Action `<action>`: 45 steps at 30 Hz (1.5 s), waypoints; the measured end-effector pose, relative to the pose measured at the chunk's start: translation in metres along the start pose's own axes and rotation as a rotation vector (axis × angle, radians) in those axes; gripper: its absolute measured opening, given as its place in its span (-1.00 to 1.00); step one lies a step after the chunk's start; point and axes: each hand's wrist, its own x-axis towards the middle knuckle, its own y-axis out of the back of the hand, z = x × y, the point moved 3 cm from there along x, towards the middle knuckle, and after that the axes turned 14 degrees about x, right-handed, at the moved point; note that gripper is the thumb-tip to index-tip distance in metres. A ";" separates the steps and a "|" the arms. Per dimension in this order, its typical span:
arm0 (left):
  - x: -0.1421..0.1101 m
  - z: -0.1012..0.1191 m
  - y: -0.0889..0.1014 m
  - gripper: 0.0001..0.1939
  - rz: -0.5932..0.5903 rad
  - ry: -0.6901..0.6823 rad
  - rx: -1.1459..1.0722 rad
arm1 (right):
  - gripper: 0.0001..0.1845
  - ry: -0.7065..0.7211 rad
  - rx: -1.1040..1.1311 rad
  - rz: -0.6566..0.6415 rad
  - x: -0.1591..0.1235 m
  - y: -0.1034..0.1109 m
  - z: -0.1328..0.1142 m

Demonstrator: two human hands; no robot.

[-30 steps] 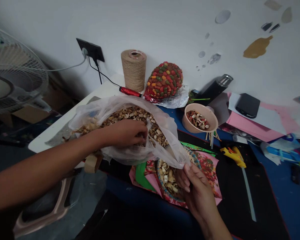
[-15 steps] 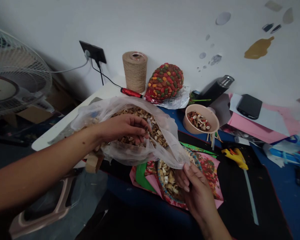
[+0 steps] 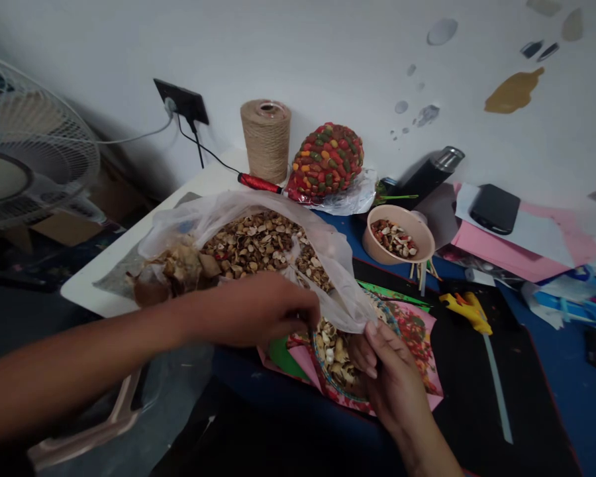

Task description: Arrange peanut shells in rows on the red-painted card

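A clear plastic bag full of nut shells lies open on the table. My left hand is out of the bag, in front of it, fingers pinched together over the left rim of a round piece covered with shells. What the fingers hold is too small to name. My right hand grips the near right side of that round piece, which rests on a red patterned sheet, thumb close to the bag's edge.
A beige bowl of shells, a twine spool, a shell-covered oval, a yellow glue gun, a flask, a phone and pink papers crowd the table. A fan stands at left.
My left hand has come out of the bag and moved down and right to the round piece's rim. My right hand has stayed put.
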 end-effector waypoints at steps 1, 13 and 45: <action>0.001 0.011 -0.007 -0.84 -0.025 -0.047 0.091 | -0.56 0.002 -0.002 0.000 0.000 0.000 0.000; 0.033 0.040 -0.078 -0.95 0.269 -0.291 0.630 | -0.51 -0.021 -0.021 0.026 -0.002 0.002 -0.002; -0.019 -0.015 0.100 -0.77 0.329 0.260 0.251 | -0.63 0.004 -0.040 -0.063 0.009 -0.045 -0.012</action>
